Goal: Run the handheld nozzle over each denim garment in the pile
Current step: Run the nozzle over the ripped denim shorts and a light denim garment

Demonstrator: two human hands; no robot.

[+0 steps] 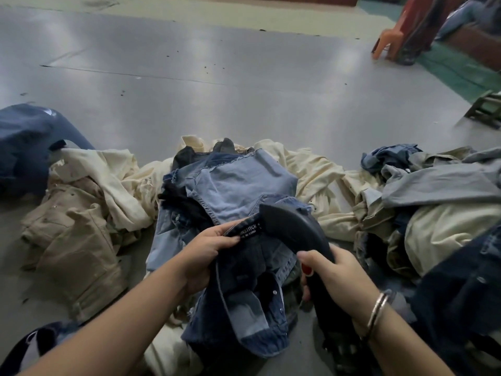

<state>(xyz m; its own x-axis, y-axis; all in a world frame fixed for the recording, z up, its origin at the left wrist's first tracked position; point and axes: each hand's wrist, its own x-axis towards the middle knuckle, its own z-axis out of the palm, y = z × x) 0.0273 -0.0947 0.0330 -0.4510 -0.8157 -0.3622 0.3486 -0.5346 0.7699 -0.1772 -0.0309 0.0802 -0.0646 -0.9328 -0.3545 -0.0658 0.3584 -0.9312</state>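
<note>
A dark blue denim garment [244,308] with a black neck label lies bunched in front of me on a light blue denim garment [233,185]. My left hand [208,248] grips its collar edge beside the label. My right hand [333,272] holds the black handheld nozzle [292,226] by its handle, thumb near a red button. The nozzle's wide head points away from me and sits over the collar, touching or just above the cloth.
Cream and tan garments [81,213] spread left and behind on the grey floor [217,90]. More grey, cream and blue clothes [433,191] are heaped at the right. A navy garment [24,142] lies far left. An orange plastic chair [390,42] stands at the back right.
</note>
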